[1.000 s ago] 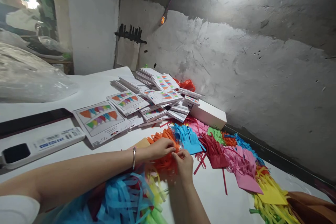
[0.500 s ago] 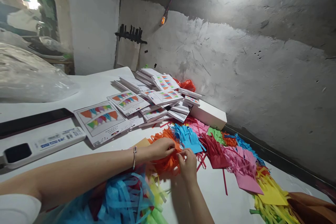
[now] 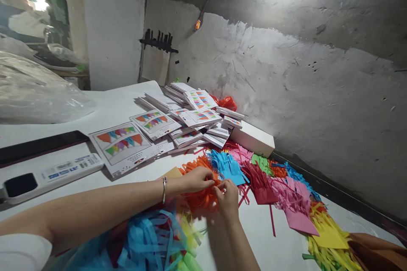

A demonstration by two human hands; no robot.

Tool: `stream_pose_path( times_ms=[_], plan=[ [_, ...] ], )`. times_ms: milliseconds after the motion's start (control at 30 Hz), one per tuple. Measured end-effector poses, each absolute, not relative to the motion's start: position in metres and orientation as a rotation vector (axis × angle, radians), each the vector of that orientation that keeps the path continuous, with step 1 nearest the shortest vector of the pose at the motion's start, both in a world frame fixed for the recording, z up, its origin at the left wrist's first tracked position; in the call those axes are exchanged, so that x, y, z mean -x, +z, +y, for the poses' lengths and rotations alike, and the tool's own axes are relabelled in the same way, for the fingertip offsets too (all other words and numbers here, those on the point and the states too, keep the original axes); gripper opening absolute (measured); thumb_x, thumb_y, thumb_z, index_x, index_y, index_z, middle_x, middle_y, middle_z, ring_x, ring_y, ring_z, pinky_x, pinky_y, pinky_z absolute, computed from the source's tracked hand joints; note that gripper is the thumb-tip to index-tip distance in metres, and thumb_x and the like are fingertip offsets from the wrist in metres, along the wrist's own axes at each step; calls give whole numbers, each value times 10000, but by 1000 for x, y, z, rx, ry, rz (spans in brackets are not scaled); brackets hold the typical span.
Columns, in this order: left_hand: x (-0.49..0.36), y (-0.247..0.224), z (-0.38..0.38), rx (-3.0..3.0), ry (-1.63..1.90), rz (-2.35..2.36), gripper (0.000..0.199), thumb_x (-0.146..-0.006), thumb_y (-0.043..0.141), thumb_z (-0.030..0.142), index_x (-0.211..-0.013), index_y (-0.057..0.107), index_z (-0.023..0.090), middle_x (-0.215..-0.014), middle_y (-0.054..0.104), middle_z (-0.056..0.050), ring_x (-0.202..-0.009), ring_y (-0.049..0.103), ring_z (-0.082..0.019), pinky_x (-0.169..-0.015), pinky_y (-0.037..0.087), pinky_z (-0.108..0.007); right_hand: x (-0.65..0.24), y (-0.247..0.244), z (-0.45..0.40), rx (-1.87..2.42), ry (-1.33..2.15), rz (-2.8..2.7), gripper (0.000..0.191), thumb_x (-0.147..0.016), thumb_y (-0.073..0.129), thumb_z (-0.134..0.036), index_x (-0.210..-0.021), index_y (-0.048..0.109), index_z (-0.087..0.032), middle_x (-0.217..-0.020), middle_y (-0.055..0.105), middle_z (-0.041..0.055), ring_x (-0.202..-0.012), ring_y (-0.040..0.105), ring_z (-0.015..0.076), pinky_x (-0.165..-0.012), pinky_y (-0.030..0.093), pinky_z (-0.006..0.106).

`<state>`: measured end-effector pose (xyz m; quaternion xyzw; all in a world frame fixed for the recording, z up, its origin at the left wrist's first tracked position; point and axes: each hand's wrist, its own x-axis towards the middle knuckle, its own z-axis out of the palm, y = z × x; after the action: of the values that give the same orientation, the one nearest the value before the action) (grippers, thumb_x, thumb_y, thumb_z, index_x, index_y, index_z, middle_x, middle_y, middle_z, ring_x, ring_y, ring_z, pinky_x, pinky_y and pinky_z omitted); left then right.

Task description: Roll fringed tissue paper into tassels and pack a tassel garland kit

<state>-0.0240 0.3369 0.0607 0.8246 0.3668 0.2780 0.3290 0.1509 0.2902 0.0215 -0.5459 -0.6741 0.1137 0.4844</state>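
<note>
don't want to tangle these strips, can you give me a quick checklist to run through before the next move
1. Both hands at the same piece: ok. The left hand and right hand are close together at the orange fringe.
2. Strand secure in the fingers: cannot tell. Whatever is between the fingertips is too small to make out.
3. Orange apart from its neighbour: not ok. It appears to meet the light-blue fringe.
4. Bracelet clear of the loose blue strips: cannot tell. They look close, but depth is unclear.
5. Printed cards away from the hands: ok. They lie beyond both hands.
</note>
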Motion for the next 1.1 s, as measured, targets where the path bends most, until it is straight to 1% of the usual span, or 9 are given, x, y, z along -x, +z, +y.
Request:
stream_pose_path(
  times_ms=[133, 333, 433, 633, 867, 1100],
  plan=[
    [24, 60, 339, -2161, 702, 967, 230, -785, 588, 350, -803, 699, 150, -788, 694, -48, -741, 597, -201, -648, 414, -259, -149, 21, 291, 1296, 349, -1599, 221, -776, 685, -194, -613, 536, -197, -685, 566, -41, -690, 549, 145, -702, 401, 287],
    [24, 55, 344, -2136, 664, 933, 240, -784, 575, 330, -828, 721, 144, -797, 721, -48, -747, 622, -200, -624, 425, -242, -149, 14, 291, 1250, 524, -1512, 349, -825, 723, -395, -622, 538, -179, -712, 585, -39, -682, 566, 117, -687, 455, 276],
    [24, 53, 347, -2130, 666, 943, 230, -778, 570, 315, -825, 723, 150, -794, 724, -41, -737, 617, -195, -633, 427, -245, -151, 8, 294, 1225, 618, -1473, 387, -845, 722, -446, -635, 547, -172, -701, 590, -40, -677, 579, 112, -684, 482, 278],
    [24, 53, 345, -2127, 698, 992, 222, -771, 568, 313, -776, 716, 147, -753, 698, -38, -701, 580, -186, -619, 401, -255, -154, 0, 298, 1189, 769, -1426, 368, -883, 705, -421, -670, 553, -162, -696, 590, -48, -651, 582, 100, -652, 499, 263],
    [24, 56, 342, -2104, 661, 936, 327, -821, 560, 400, -833, 738, 126, -770, 710, -55, -697, 594, -181, -603, 410, -243, -153, 3, 297, 1188, 826, -1410, 362, -885, 707, -411, -672, 552, -161, -685, 589, -53, -629, 579, 94, -633, 500, 255],
    [24, 56, 343, -2146, 653, 953, 288, -807, 561, 356, -835, 728, 123, -778, 713, -56, -696, 602, -186, -603, 417, -242, -151, 0, 297, 1207, 781, -1424, 376, -894, 691, -438, -680, 552, -162, -667, 573, -57, -608, 568, 89, -610, 494, 246]
  ],
)
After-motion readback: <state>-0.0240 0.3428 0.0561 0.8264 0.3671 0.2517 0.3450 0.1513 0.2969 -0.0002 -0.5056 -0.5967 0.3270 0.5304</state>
